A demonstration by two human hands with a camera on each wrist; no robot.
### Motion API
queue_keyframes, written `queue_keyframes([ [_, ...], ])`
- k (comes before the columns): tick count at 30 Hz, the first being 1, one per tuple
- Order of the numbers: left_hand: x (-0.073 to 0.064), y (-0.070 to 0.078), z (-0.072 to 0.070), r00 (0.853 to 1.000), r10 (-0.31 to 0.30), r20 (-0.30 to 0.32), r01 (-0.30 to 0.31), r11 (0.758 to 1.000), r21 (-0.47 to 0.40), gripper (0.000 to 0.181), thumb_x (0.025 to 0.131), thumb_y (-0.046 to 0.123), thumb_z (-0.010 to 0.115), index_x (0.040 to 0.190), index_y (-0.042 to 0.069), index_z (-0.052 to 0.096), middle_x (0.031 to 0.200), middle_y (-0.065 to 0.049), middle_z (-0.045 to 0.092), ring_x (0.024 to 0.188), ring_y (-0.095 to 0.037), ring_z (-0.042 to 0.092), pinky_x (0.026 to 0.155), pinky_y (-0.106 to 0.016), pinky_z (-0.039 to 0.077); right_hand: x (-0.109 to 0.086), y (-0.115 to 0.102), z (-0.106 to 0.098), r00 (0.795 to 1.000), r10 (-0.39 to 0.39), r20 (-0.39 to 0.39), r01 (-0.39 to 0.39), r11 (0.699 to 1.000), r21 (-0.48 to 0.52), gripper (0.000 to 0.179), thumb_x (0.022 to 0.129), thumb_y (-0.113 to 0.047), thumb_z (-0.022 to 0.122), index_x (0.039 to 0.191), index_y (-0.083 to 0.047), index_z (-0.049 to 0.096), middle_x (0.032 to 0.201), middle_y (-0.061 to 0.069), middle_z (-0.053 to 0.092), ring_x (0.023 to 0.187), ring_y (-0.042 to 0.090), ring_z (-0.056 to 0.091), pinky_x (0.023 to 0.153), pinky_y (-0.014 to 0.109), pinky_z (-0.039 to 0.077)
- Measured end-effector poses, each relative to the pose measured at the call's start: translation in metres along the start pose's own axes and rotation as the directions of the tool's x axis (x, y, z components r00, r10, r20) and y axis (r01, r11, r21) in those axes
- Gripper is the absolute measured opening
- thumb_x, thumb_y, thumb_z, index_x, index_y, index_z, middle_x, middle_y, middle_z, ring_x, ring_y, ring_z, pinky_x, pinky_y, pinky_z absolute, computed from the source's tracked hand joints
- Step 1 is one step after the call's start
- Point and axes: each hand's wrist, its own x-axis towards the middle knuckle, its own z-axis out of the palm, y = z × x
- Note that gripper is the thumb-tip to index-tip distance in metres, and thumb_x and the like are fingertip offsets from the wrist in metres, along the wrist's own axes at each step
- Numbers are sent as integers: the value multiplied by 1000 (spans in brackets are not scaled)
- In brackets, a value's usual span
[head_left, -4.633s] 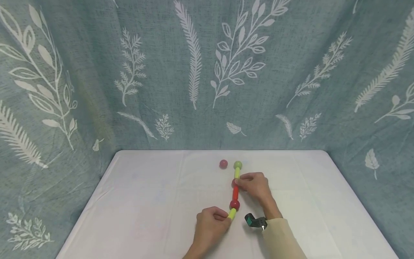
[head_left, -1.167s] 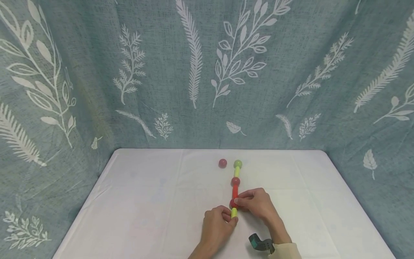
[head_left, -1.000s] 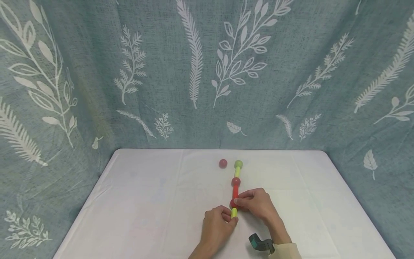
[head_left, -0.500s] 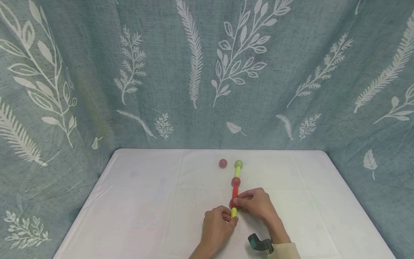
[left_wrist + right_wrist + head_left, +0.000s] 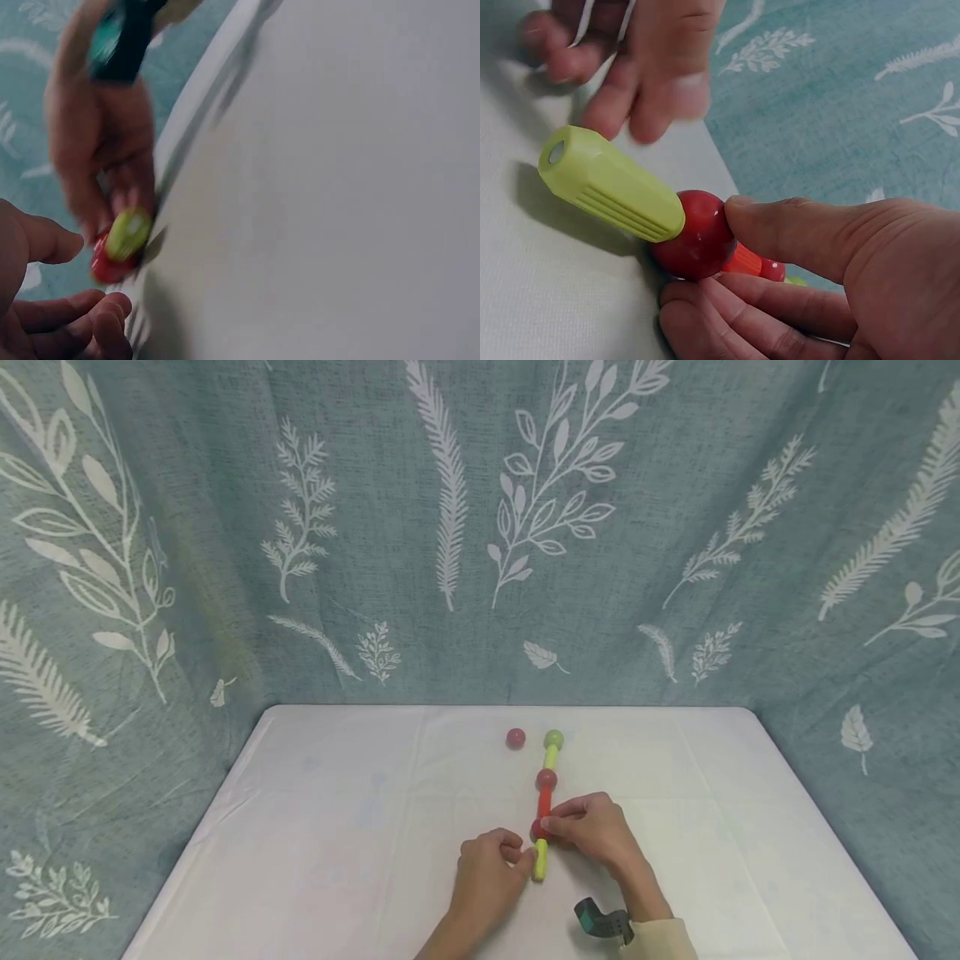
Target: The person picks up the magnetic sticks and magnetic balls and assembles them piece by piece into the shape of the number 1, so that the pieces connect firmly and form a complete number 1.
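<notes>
A chain of magnetic sticks and balls runs away from me on the table. From the far end come a green ball (image 5: 553,740), a yellow-green stick (image 5: 551,757), a red ball (image 5: 547,779) and a red stick (image 5: 545,800). My right hand (image 5: 600,833) pinches the nearer red ball (image 5: 696,234) between thumb and fingers. From that ball a second yellow-green stick (image 5: 615,187) points toward me, a metal dot in its end. My left hand (image 5: 487,877) is just left of this stick, thumb and fingers parted with nothing between them.
Left of the green ball lies a loose red ball (image 5: 516,739). A white cloth covers the table (image 5: 322,827), and a patterned blue-green curtain (image 5: 465,652) hangs around its back and sides. A dark wrist camera (image 5: 603,922) sits on the right wrist.
My right hand has come down from the farther red ball to the nearer one. The left hand has let go of the near yellow-green stick and drawn left. The near stick now points straighter toward me.
</notes>
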Motion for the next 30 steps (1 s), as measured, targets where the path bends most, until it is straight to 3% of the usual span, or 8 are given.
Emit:
queue_keyframes([
  [3,13,2,-18,999,22,-24,-21,1000,16,22,97,23,83,110,7,78,89,0,77,79,-12,67,74,-35,59,0,-1,-1,1000,6,-11,-6,1000,-22,21,93,-28,89,102,-9,84,85,0,82,79,17,71,76,32,57],
  [8,45,5,-47,987,118,-104,-117,993,19,26,100,18,78,120,1,76,102,-8,79,87,-18,73,79,-38,63,1,-3,-2,1000,0,-16,0,999,-44,24,91,-27,90,104,-8,84,84,0,81,79,17,71,75,33,58],
  [14,95,11,-62,969,217,-118,-213,976,46,29,101,13,75,127,0,75,121,-17,79,107,-33,77,90,-46,64,2,-4,-1,1000,4,-20,-5,999,-49,24,91,-27,90,104,-8,84,84,0,81,79,17,70,75,33,57],
  [17,119,13,-59,963,254,-87,-250,966,59,32,100,9,75,130,0,74,128,-19,78,115,-36,76,97,-48,63,3,-3,-2,1000,-1,-17,1,999,-43,23,92,-28,90,103,-8,85,84,0,82,79,17,71,75,33,57],
  [21,143,12,-48,969,246,-17,-245,968,54,37,100,8,74,137,3,72,134,-18,76,119,-35,76,102,-46,62,4,-2,-2,1000,-2,-10,1,999,-32,23,92,-28,89,103,-8,84,85,1,82,79,17,71,75,33,57],
  [25,159,8,-37,973,229,35,-230,971,57,40,100,8,75,140,6,72,138,-17,76,121,-33,76,105,-46,61,5,-2,-3,1000,4,-5,-4,1000,-17,23,91,-26,89,103,-7,84,85,2,82,78,17,71,75,33,58],
  [30,172,5,-25,964,258,67,-264,960,97,41,98,6,78,139,8,74,138,-14,76,127,-32,73,110,-48,58,5,-2,-4,1000,-8,-2,8,1000,-8,23,91,-23,89,104,-5,84,85,3,82,77,16,73,75,33,60],
])
